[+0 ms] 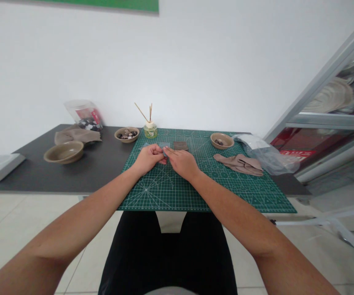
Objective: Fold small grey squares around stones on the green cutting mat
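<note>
Above the green cutting mat [146, 196], my two hands meet with fingertips pinched together. A small, soft-looking bluish-grey piece [164, 145] shows between and just behind the fingers; its exact kind is too small to tell. My left hand [150, 159] grips it from the left with bent fingers. From the other side my right hand [183, 163] closes on it, thumb and fingers together. Just behind the right hand lies a flat grey-brown square [180, 145] on the mat. The hands partly cover the bluish-grey piece.
At left are an open bowl [64, 152], a brown cloth [77, 134], a clear jar [85, 114] and a white device [1, 168]. Bowls with dark pieces [127, 135] [222, 141] flank a reed diffuser [150, 130]. At right lie another cloth [240, 164] and a plastic bag [266, 153].
</note>
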`<state>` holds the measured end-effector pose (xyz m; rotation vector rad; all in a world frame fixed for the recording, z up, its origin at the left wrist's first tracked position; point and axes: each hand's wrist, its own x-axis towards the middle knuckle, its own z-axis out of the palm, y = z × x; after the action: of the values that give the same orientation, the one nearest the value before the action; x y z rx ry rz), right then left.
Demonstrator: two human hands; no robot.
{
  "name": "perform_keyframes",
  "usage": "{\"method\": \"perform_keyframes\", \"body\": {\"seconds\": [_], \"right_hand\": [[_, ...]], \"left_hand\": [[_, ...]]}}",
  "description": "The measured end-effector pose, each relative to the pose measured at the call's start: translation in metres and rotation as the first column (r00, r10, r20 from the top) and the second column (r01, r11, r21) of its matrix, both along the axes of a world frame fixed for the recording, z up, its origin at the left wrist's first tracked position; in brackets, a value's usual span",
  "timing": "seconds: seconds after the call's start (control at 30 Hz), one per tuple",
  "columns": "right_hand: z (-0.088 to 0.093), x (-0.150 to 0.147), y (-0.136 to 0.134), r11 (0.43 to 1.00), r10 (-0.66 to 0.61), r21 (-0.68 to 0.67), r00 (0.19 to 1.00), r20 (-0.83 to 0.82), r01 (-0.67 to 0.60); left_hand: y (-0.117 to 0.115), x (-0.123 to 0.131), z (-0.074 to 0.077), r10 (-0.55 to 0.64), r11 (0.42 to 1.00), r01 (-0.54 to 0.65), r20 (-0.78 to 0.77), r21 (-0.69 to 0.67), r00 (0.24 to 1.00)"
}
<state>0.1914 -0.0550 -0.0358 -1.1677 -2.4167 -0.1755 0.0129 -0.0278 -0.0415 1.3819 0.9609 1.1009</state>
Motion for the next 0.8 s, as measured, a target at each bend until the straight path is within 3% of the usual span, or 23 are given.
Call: {"method": "perform_keyframes", "body": {"seconds": [0.27, 0.53, 0.8], "right_hand": [[0.0048, 0.0028, -0.0014, 0.996, -0.075, -0.039, 0.997, -0.002, 0.074], [-0.0008, 0.0017, -0.0010, 1.000, -0.007, 0.013, 1.000, -0.017, 0.007], [0.0045, 0.0025, -0.0049, 0.992, -0.095, -0.088, 0.993, -0.067, 0.089]], "left_hand": [[-0.0036, 0.0016, 0.0045, -0.020, 1.000, 0.020, 0.017, 0.020, 1.000], [-0.0005, 0.0014, -0.0002, -0.038, 0.998, 0.041, -0.047, 0.054, 0.998], [-0.0028, 0.0010, 0.0032, -0.024, 0.999, 0.023, 0.028, 0.043, 0.999]]}}
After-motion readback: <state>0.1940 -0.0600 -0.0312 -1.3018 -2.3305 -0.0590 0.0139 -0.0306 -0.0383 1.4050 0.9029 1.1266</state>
